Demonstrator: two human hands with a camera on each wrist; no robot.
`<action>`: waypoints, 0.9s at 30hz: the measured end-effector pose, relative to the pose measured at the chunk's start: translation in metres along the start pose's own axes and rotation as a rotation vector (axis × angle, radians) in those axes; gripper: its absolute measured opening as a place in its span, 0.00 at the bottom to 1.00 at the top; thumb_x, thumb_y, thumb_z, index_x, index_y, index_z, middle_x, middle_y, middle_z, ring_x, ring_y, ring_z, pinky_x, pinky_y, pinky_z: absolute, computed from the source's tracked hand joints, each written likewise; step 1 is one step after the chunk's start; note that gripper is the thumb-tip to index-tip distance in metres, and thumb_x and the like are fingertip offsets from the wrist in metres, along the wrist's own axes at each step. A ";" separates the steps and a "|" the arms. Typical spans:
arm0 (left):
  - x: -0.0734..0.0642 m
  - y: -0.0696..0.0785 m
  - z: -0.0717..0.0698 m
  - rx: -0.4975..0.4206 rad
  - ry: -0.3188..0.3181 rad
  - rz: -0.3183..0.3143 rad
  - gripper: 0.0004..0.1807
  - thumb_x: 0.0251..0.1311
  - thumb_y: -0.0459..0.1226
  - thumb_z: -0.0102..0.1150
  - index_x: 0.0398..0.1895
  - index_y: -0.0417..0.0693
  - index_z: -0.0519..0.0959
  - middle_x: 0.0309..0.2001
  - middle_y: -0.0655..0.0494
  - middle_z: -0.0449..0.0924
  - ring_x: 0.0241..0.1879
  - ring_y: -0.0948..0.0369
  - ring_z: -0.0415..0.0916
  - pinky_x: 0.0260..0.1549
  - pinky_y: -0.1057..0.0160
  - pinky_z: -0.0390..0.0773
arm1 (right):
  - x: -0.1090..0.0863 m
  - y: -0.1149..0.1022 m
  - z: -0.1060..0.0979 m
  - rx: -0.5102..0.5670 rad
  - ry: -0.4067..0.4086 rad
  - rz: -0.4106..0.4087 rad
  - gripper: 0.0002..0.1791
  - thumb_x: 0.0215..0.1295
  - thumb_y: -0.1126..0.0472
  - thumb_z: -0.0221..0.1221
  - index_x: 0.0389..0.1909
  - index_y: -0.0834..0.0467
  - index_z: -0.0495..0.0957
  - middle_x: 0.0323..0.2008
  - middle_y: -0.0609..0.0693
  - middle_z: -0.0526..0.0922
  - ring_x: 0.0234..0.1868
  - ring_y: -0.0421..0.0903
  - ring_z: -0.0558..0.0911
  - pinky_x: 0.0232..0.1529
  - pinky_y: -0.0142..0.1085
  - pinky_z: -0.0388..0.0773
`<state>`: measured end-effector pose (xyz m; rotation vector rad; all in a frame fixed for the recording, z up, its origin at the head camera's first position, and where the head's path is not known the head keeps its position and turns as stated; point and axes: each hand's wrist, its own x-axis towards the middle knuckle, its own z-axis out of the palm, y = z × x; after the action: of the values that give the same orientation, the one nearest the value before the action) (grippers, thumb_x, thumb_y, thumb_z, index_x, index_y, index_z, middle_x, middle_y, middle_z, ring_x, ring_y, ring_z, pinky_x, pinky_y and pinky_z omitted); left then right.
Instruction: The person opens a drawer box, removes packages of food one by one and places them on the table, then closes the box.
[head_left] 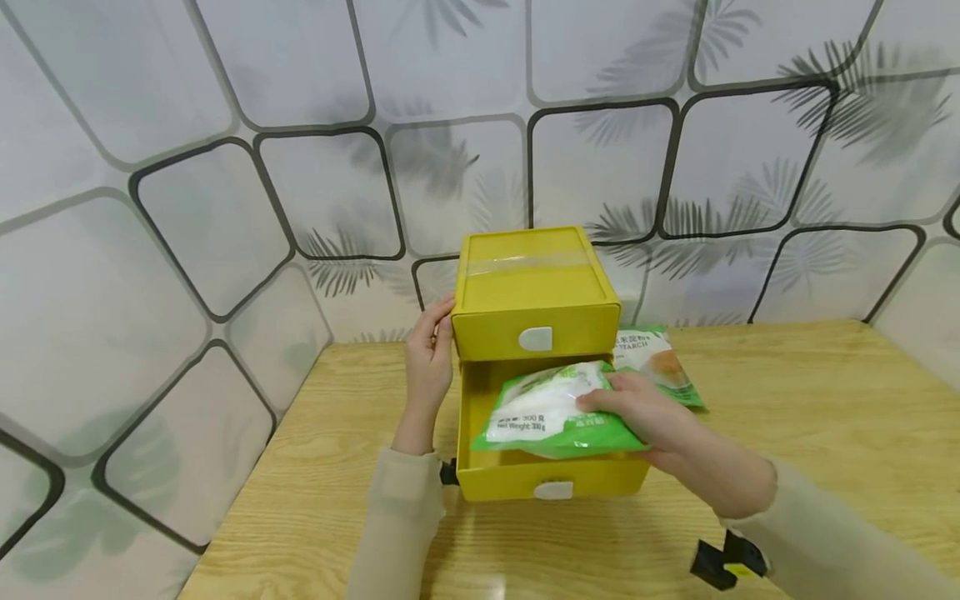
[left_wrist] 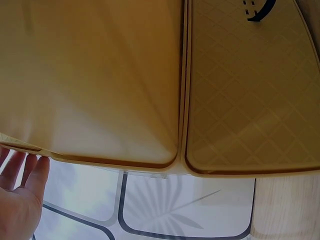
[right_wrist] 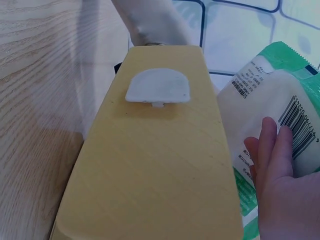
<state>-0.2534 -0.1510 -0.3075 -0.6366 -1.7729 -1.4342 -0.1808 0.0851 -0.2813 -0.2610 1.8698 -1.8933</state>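
Note:
A green and white starch bag (head_left: pixel 536 408), marked 300 g, is held tilted over the pulled-out lower drawer (head_left: pixel 502 485) of a yellow two-drawer box. My right hand (head_left: pixel 660 417) grips its right end, thumb on top and fingers beneath. In the right wrist view, those fingers lie against the barcode side of the bag (right_wrist: pixel 250 97). Against the left side of the upper drawer unit (head_left: pixel 536 283) rests my left hand (head_left: pixel 429 358). The left wrist view shows its fingertips (left_wrist: pixel 42 167) touching the box edge. The upper drawer is closed.
Another green and white starch bag (head_left: pixel 660 367) lies on the wooden table (head_left: pixel 810 433) behind the box, to the right. A patterned wall (head_left: pixel 465 175) rises behind the table. Clear tape crosses the box top. White tabs (head_left: pixel 536 338) mark both drawer fronts.

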 end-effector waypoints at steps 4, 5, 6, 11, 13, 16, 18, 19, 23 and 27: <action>0.001 0.000 0.000 0.011 -0.002 -0.003 0.13 0.61 0.22 0.41 0.46 0.25 0.72 0.49 0.34 0.70 0.52 0.47 0.67 0.28 0.68 0.72 | -0.006 -0.004 0.000 0.009 -0.019 -0.019 0.22 0.61 0.63 0.51 0.52 0.72 0.60 0.32 0.51 0.79 0.27 0.41 0.80 0.30 0.32 0.77; 0.002 -0.001 0.000 0.013 -0.002 -0.002 0.13 0.61 0.23 0.41 0.46 0.25 0.72 0.49 0.34 0.70 0.52 0.48 0.67 0.27 0.65 0.73 | -0.007 -0.006 0.000 0.011 -0.017 -0.022 0.23 0.61 0.63 0.51 0.52 0.73 0.60 0.32 0.51 0.79 0.27 0.41 0.80 0.30 0.31 0.77; 0.002 -0.001 -0.001 0.015 -0.002 0.003 0.13 0.61 0.22 0.41 0.46 0.25 0.72 0.49 0.34 0.70 0.52 0.48 0.67 0.27 0.62 0.74 | -0.008 -0.007 0.000 0.014 -0.016 -0.026 0.24 0.61 0.63 0.51 0.53 0.73 0.59 0.32 0.52 0.79 0.27 0.40 0.80 0.30 0.31 0.77; 0.003 -0.001 0.000 0.017 -0.006 0.011 0.13 0.61 0.23 0.41 0.46 0.25 0.72 0.50 0.34 0.70 0.52 0.48 0.67 0.28 0.53 0.73 | -0.014 -0.012 -0.002 0.045 -0.030 -0.045 0.26 0.61 0.65 0.50 0.55 0.75 0.54 0.34 0.52 0.79 0.29 0.41 0.81 0.30 0.31 0.77; 0.003 -0.001 0.000 0.015 -0.007 0.011 0.13 0.61 0.23 0.41 0.46 0.25 0.72 0.50 0.34 0.70 0.52 0.48 0.67 0.28 0.53 0.73 | -0.016 -0.013 -0.004 0.050 -0.030 -0.053 0.25 0.61 0.65 0.50 0.54 0.76 0.55 0.33 0.52 0.80 0.28 0.41 0.81 0.30 0.30 0.77; 0.004 -0.001 0.000 0.009 -0.007 0.014 0.13 0.61 0.23 0.41 0.46 0.25 0.72 0.50 0.34 0.70 0.52 0.48 0.67 0.28 0.53 0.73 | -0.018 -0.014 -0.009 0.055 -0.023 -0.070 0.23 0.60 0.65 0.50 0.51 0.76 0.58 0.32 0.52 0.80 0.27 0.40 0.80 0.28 0.29 0.77; 0.004 -0.002 0.000 0.004 -0.005 0.018 0.13 0.61 0.22 0.41 0.46 0.24 0.72 0.49 0.34 0.70 0.52 0.48 0.67 0.29 0.54 0.74 | -0.019 -0.014 -0.013 0.063 -0.018 -0.075 0.21 0.60 0.66 0.51 0.50 0.74 0.60 0.31 0.52 0.80 0.27 0.41 0.81 0.28 0.29 0.77; 0.004 -0.001 0.000 0.004 -0.004 0.019 0.13 0.61 0.22 0.41 0.46 0.24 0.72 0.49 0.34 0.71 0.52 0.48 0.67 0.29 0.56 0.74 | -0.020 -0.014 -0.016 0.073 -0.025 -0.078 0.20 0.60 0.66 0.51 0.50 0.73 0.60 0.32 0.52 0.80 0.28 0.41 0.81 0.28 0.30 0.77; 0.004 -0.001 -0.001 0.000 -0.004 0.018 0.13 0.61 0.21 0.41 0.46 0.24 0.72 0.49 0.34 0.70 0.52 0.47 0.67 0.30 0.59 0.74 | -0.024 -0.011 -0.029 0.145 -0.083 -0.096 0.13 0.61 0.67 0.50 0.46 0.67 0.66 0.32 0.53 0.81 0.28 0.42 0.81 0.28 0.30 0.77; 0.003 0.000 -0.001 0.009 -0.008 0.000 0.13 0.61 0.22 0.41 0.46 0.25 0.72 0.50 0.34 0.70 0.53 0.48 0.66 0.31 0.58 0.74 | -0.030 -0.008 -0.043 0.206 -0.137 -0.124 0.08 0.62 0.68 0.48 0.42 0.62 0.70 0.31 0.54 0.82 0.28 0.44 0.82 0.28 0.31 0.78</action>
<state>-0.2551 -0.1526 -0.3048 -0.6389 -1.7848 -1.4241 -0.1751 0.1369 -0.2707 -0.4360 1.5887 -2.0759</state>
